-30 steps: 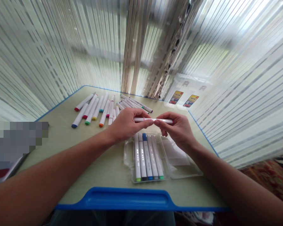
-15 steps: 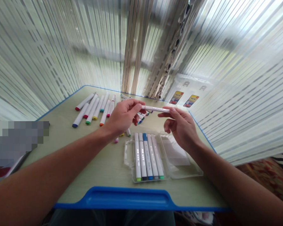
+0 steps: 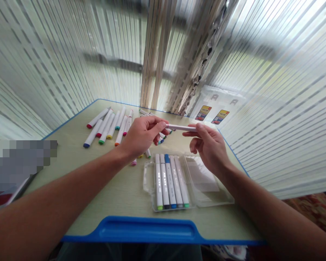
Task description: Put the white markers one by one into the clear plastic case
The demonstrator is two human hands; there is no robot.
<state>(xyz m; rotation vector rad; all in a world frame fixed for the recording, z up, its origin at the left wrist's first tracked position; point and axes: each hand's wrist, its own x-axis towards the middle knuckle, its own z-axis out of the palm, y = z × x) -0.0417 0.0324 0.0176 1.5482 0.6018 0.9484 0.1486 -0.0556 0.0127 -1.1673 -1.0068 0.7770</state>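
Observation:
A white marker (image 3: 181, 127) is held level above the table between my two hands. My left hand (image 3: 145, 134) pinches its left end; my right hand (image 3: 208, 143) grips the right end between thumb and fingers. Below them lies an open clear plastic case (image 3: 149, 177), with several white markers (image 3: 172, 185) side by side in its left half. Their ends are lime, black, blue, grey and green. The case's lid half (image 3: 206, 181) is folded out to the right and holds a pale sheet. Loose markers (image 3: 105, 128) with coloured ends are spread behind my left hand, some partly hidden by it.
The pale table (image 3: 119, 199) has a blue edge and a blue front trough (image 3: 149, 228). A clear packaging piece (image 3: 222, 98) with two labels stands at the back right. String curtains (image 3: 116, 47) hang behind. A pixelated object (image 3: 19, 166) is at the left edge.
Both hands have shifted very slightly to the right with the marker. It looks turned about its length, as the printing on its side no longer shows. The case has not moved.

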